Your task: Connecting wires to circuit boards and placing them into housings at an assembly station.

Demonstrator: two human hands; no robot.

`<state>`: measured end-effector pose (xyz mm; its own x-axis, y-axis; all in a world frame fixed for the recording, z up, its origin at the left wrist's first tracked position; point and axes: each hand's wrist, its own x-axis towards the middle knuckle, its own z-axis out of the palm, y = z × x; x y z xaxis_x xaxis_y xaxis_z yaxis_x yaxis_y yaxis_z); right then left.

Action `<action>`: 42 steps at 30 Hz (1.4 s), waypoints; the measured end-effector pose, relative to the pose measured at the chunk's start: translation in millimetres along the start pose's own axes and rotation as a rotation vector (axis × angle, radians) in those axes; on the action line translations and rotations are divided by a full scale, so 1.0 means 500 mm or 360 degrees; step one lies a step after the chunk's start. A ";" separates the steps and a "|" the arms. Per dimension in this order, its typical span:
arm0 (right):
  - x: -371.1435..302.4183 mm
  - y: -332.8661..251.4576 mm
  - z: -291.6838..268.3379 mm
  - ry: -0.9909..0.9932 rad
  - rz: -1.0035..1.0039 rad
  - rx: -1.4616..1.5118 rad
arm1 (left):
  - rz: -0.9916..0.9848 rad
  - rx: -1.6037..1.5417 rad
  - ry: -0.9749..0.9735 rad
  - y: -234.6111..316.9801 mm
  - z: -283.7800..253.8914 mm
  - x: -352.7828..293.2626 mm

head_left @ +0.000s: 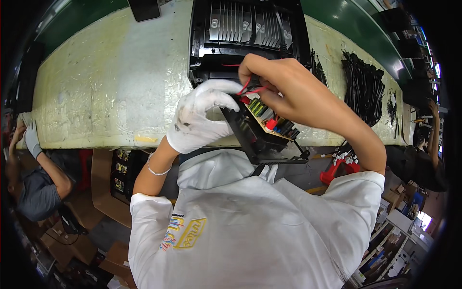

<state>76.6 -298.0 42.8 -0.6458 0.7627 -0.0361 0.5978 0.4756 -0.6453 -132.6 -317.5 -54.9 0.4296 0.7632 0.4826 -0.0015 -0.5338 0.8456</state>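
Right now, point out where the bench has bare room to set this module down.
Bare: the pale bench top left of the black housing. Crowded: centre, where the left hand and right hand hold the circuit module; black cable bundles fill the right.

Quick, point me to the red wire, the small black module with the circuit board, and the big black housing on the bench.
red wire [246, 86], head view, on its loop at the fingertips
black module [250, 132], head view, on its black side wall
black housing [250, 24], head view, on its ribbed metal panel
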 end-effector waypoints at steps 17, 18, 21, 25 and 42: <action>0.005 0.007 -0.022 -0.0101 -0.0432 -0.0075 | -0.0075 -0.0117 -0.0113 -0.046 -0.010 0.020; 0.007 0.003 -0.023 -0.0125 -0.0373 -0.0075 | -0.0088 -0.0100 -0.0114 -0.045 -0.010 0.017; 0.007 -0.009 -0.018 -0.0141 -0.0233 -0.0193 | -0.0096 -0.0152 -0.0127 -0.056 -0.008 0.008; 0.014 -0.022 -0.016 -0.0148 -0.0008 -0.0481 | -0.0024 -0.0222 -0.0115 -0.063 -0.007 0.015; 0.031 0.016 -0.015 -0.0102 -0.0572 -0.0400 | -0.0171 -0.0264 -0.0143 -0.065 -0.016 0.003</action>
<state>75.0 -279.3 42.5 -0.8572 0.5043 0.1043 0.4216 0.8035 -0.4203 -139.3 -296.0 -79.8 0.5141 0.7731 0.3715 -0.0965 -0.3782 0.9207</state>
